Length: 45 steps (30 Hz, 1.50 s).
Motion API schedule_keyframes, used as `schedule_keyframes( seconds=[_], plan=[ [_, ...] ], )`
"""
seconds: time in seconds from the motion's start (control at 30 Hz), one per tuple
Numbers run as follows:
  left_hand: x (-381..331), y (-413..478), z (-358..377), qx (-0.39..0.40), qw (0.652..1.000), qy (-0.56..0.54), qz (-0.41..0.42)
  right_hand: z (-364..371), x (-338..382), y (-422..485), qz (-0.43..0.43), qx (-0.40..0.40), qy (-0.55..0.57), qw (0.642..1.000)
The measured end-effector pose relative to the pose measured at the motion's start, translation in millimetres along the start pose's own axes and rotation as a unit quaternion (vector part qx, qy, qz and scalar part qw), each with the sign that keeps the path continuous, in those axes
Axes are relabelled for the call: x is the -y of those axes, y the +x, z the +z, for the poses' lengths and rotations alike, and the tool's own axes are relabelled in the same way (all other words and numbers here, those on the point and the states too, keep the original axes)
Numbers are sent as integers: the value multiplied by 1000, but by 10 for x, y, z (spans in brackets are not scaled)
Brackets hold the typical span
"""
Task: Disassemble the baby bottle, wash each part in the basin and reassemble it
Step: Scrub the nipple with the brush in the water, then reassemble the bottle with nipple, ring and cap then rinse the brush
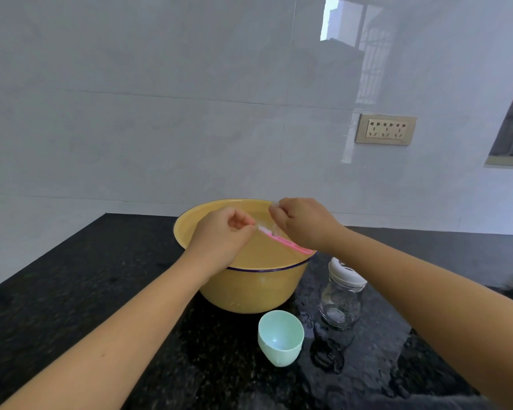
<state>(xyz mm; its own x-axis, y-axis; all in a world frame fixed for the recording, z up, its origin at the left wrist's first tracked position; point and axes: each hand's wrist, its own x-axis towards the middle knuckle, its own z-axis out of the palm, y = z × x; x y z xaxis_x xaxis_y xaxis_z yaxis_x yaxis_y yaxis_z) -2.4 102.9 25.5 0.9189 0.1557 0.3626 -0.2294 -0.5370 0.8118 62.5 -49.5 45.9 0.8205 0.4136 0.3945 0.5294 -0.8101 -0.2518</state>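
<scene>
Near the front edge of the bench (71,276) a mint cap (280,337) lies on its side. Just behind it, to the right, the glass bottle (341,303) stands upright with its white collar on. Farther back, over the yellow basin (243,291), the left hand (222,232) pinches the bristle end of a pink brush (282,240), whose long axis runs right toward the rim. The right hand (304,224) curls round what seems a clear teat (274,206), just beside the bristles.

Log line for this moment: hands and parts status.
phase: washing | left hand: pinches tip of pink brush | right hand: grips clear part | both over yellow basin | bottle, green cap: on counter
</scene>
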Motion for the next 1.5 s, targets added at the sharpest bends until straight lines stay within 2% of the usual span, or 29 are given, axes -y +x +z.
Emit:
schedule_keyframes(
  seconds=[0.13,0.23,0.33,0.6,0.77,1.03,1.2,1.5],
  plan=[
    [19,-136,-7,-15,999,23,29,-45,-88,-90,30,-56,53,997],
    [30,-273,-23,-17,999,23,37,-126,-187,-201,59,-55,174,981],
    [68,-409,-33,-36,999,0,41,-182,-331,-346,74,-72,218,971],
    [205,-763,97,-40,993,-80,78,-129,-725,-817,103,-85,233,963],
    [310,-881,252,21,994,-40,99,-9,-848,-970,116,-58,223,966],
    [527,-922,415,104,991,7,89,49,-870,-1045,136,29,319,938],
    [587,-959,470,156,985,41,65,97,-849,-1059,113,-7,273,955],
    [711,-950,281,127,989,53,59,132,-616,-1201,73,-31,274,958]
  ],
)
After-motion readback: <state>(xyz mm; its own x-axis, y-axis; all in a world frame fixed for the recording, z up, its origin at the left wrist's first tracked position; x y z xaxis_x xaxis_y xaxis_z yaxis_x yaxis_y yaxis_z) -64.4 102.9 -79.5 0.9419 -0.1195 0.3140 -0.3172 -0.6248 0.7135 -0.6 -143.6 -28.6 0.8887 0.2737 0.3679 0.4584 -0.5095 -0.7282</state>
